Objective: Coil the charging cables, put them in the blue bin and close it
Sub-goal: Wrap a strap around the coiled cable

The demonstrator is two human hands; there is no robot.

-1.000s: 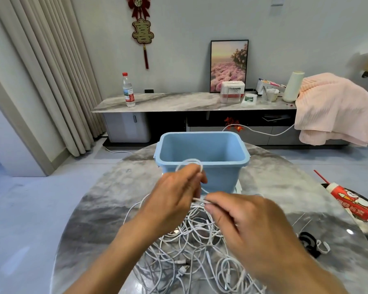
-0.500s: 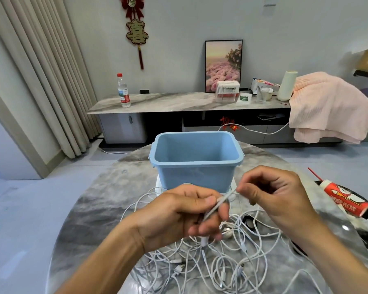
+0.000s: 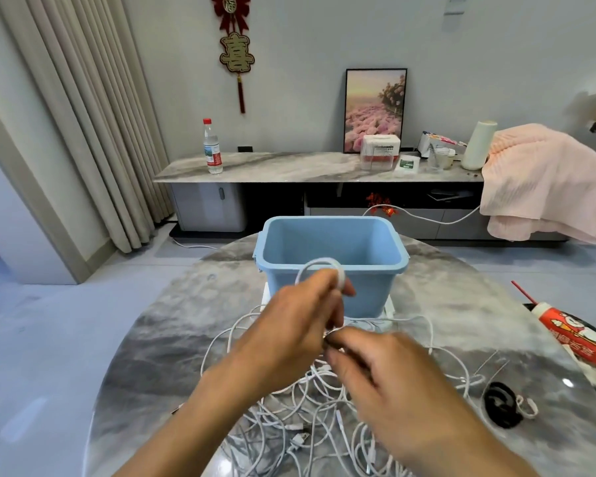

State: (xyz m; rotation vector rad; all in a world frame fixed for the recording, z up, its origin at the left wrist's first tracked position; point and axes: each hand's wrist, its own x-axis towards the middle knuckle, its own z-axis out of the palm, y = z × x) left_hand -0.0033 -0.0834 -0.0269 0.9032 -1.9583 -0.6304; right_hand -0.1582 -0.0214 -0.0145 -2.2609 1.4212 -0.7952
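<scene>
An open blue bin (image 3: 331,249) stands on a white lid (image 3: 387,309) at the far middle of the round marble table (image 3: 172,325). Its inside looks empty. A tangle of white charging cables (image 3: 310,418) lies on the table in front of it. My left hand (image 3: 289,335) grips a white cable whose loop (image 3: 320,266) rises above the fingers, just before the bin's front wall. My right hand (image 3: 389,383) pinches the same cable right below the left hand's fingers.
A black coiled cable with a white hook (image 3: 504,404) lies at the table's right. A red snack tube (image 3: 575,335) sits at the right edge. Behind the table stand a low cabinet (image 3: 289,166) with a water bottle (image 3: 212,148) and a pink blanket (image 3: 544,180).
My right hand swung back from the right to just under my left hand. My left hand rose toward the bin and a cable loop now stands above its fingers.
</scene>
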